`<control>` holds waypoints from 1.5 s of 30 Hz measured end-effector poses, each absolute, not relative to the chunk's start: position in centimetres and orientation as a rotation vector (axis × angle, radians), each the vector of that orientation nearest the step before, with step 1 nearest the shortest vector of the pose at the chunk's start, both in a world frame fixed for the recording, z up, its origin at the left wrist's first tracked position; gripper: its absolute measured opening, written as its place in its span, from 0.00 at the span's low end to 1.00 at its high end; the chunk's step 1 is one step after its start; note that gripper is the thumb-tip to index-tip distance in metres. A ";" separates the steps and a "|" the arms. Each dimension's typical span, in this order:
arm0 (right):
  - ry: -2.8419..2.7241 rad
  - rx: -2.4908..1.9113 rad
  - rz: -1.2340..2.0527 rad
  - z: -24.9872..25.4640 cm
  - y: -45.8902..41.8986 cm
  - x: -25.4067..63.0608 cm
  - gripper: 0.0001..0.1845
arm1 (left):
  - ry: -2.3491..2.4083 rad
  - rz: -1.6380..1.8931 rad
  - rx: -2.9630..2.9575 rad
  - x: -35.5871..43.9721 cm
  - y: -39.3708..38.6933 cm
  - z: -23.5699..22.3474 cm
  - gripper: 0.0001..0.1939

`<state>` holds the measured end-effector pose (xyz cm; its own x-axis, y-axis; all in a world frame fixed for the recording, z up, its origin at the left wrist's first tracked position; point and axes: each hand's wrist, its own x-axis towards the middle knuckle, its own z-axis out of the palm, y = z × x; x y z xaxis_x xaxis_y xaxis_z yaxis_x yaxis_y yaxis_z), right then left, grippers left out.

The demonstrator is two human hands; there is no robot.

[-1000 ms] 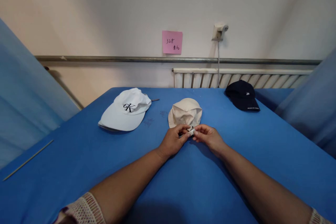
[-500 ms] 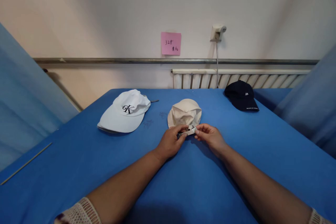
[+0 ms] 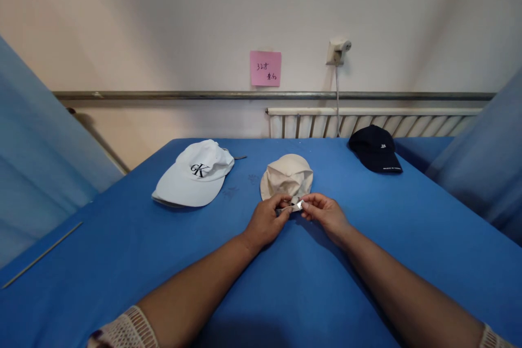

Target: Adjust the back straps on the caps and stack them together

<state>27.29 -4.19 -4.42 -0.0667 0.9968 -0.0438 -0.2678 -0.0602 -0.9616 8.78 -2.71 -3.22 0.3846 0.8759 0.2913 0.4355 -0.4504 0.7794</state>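
A beige cap (image 3: 289, 171) lies in the middle of the blue-covered table, its back strap turned toward me. My left hand (image 3: 267, 219) pinches the cap strap (image 3: 287, 209) between thumb and fingers. From the other side, my right hand (image 3: 326, 214) is closed on the shiny metal buckle (image 3: 300, 205) of that strap. Both hands are close together at the cap's near edge, and the fingers partly hide the strap.
A white cap (image 3: 196, 176) with black letters lies to the left, and a black cap (image 3: 375, 149) at the far right. A thin stick (image 3: 43, 254) rests near the left edge. Behind the blue table (image 3: 261, 293) are a radiator (image 3: 367, 122) and a metal rail (image 3: 204, 95). Curtains hang on both sides.
My right fingers and the buckle have shifted slightly left, toward my left hand. The caps stay where they were.
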 end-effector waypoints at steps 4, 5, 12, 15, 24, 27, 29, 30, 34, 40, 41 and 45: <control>-1.032 -0.995 1.435 -4.5 -4.3 27.2 0.20 | 1.116 0.921 1.984 9.0 -2.7 -3.5 0.15; -1.033 -0.978 1.446 -4.5 -4.4 27.2 0.20 | 1.103 0.913 1.968 9.0 -2.7 -3.6 0.15; -1.051 -0.898 1.514 -4.5 -4.7 26.7 0.20 | 1.087 0.930 1.989 9.3 -2.8 -3.8 0.14; -1.019 -0.908 1.491 -4.5 -4.6 26.6 0.19 | 1.081 0.925 2.093 9.1 -3.0 -3.3 0.15; -0.966 -0.923 1.503 -4.6 -4.5 27.1 0.20 | 1.102 0.952 2.346 8.5 -2.8 -2.9 0.13; -0.980 -0.926 1.554 -4.8 -4.6 27.0 0.20 | 1.090 0.944 2.321 8.6 -2.7 -3.2 0.13; -0.984 -0.934 1.568 -4.9 -4.6 27.0 0.20 | 1.093 0.934 2.322 8.7 -2.7 -3.3 0.12; -0.981 -0.940 1.569 -4.9 -4.6 27.1 0.20 | 1.096 0.926 2.333 8.7 -2.8 -3.2 0.11; -0.953 -0.968 1.545 -5.2 -4.3 27.1 0.22 | 1.079 0.859 2.453 8.7 -3.2 -2.4 0.12; -1.056 -0.987 1.444 -5.0 -4.2 26.9 0.20 | 1.218 0.722 2.505 9.0 -3.7 -1.9 0.18; -1.074 -0.976 1.442 -4.8 -4.3 26.9 0.19 | 1.239 0.729 2.491 9.1 -3.6 -2.1 0.18; -1.084 -0.945 1.465 -4.5 -4.4 26.8 0.19 | 1.247 0.805 2.381 9.1 -3.2 -2.8 0.15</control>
<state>26.82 -4.36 -4.48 -0.1530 0.9881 -0.0129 -0.2767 -0.0554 -0.9593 9.08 -3.24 -2.83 0.4560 0.8279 0.3266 0.6388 -0.5600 0.5276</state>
